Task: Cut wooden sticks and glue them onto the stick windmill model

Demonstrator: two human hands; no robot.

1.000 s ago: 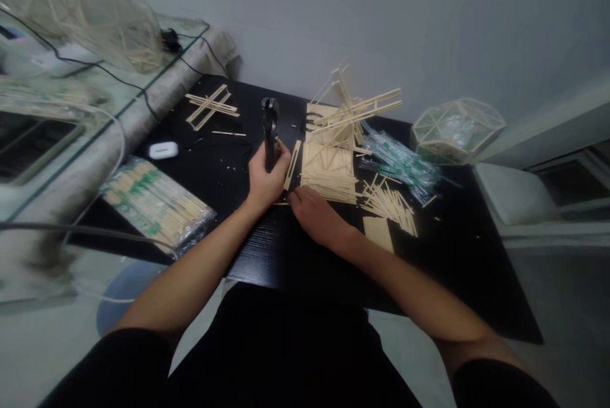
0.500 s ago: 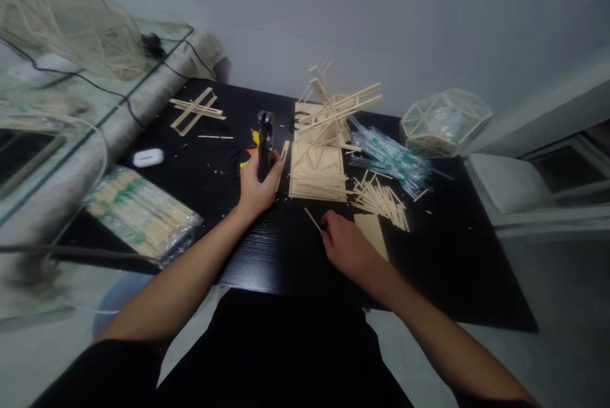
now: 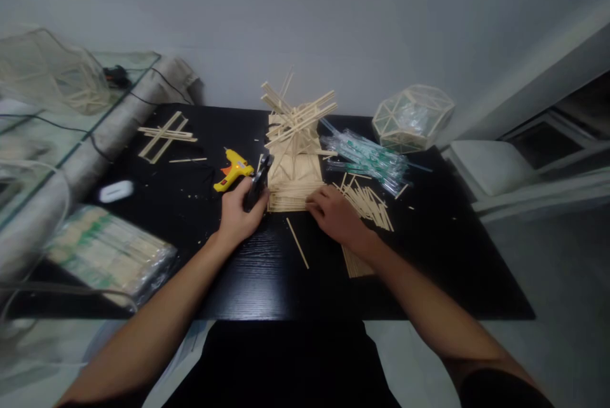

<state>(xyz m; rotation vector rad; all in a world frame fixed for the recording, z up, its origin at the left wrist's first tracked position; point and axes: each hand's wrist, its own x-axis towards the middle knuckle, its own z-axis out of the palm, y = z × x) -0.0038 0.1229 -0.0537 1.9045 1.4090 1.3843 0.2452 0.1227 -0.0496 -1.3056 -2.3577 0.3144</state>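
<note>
My left hand [image 3: 241, 212] is closed round a black hand tool [image 3: 258, 182], beside the left edge of a light wooden board [image 3: 295, 170]. At the board's lower right corner, my right hand [image 3: 336, 214] has its fingers curled at the thin sticks [image 3: 290, 192] lying there; whatever lies between its fingertips is too small to make out. One single stick [image 3: 298, 244] rests on the black table in front of the board. A windmill-like stick structure [image 3: 298, 121] stands at the back of the board. The yellow glue gun [image 3: 233, 170] lies left of the black tool.
Loose sticks [image 3: 366, 201] and plastic-wrapped bundles [image 3: 369, 154] lie right of the board. A polyhedral stick frame [image 3: 413, 119] stands at the back right. At left are crossed sticks [image 3: 166, 135], a white case [image 3: 116, 191] and a wrapped stick pack [image 3: 112, 252] on the black table [image 3: 452, 268].
My right hand has let go of the single stick, now on the table, and moved up to the sticks on the board. My left hand has lowered the black tool; the view has shifted.
</note>
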